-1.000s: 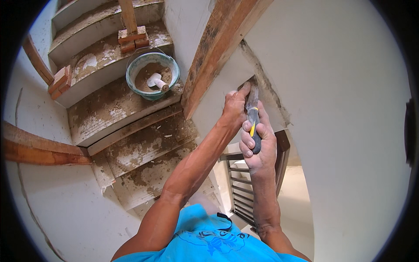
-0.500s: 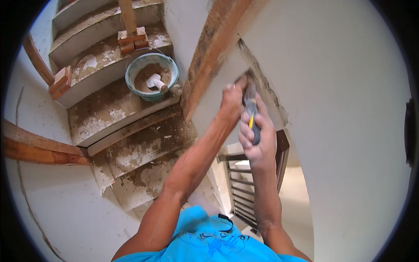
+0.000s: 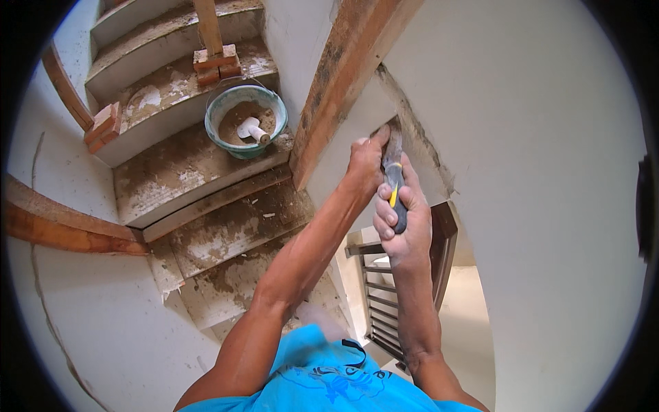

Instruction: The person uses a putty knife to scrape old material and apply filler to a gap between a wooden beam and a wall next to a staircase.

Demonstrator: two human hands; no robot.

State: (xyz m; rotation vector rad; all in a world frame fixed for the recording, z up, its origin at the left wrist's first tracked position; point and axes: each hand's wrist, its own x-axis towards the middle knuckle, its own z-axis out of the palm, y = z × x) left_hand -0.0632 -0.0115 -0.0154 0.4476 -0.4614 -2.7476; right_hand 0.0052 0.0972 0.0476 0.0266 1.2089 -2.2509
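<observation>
My right hand (image 3: 406, 230) is wrapped round the grey-and-yellow handle of a putty knife (image 3: 395, 177). Its smeared blade points up and away, close against the pale wall beside a rough, crumbly strip (image 3: 420, 130). Just left of the blade is my left hand (image 3: 365, 165), fingers curled, with a fingertip at the upper end of the blade. A dark edge shows by those fingers, but what they hold is hidden. Up and to the left, a pale green bucket (image 3: 211, 130) stands on a step. Brown mortar (image 3: 235, 118) and a white-bladed tool (image 3: 251, 128) lie in it.
Dirty stairs (image 3: 165, 185) climb at the left. A slanting wooden beam (image 3: 333, 96) runs beside my left hand. Bricks (image 3: 218, 62) support a wooden post (image 3: 208, 27); another brick stack (image 3: 103, 127) sits farther left. Below my right forearm is a dark railing (image 3: 383, 302).
The putty knife's blade has tilted a little and shows more of its face. Both hands stay at nearly the same spot on the wall. The whole view has shifted slightly.
</observation>
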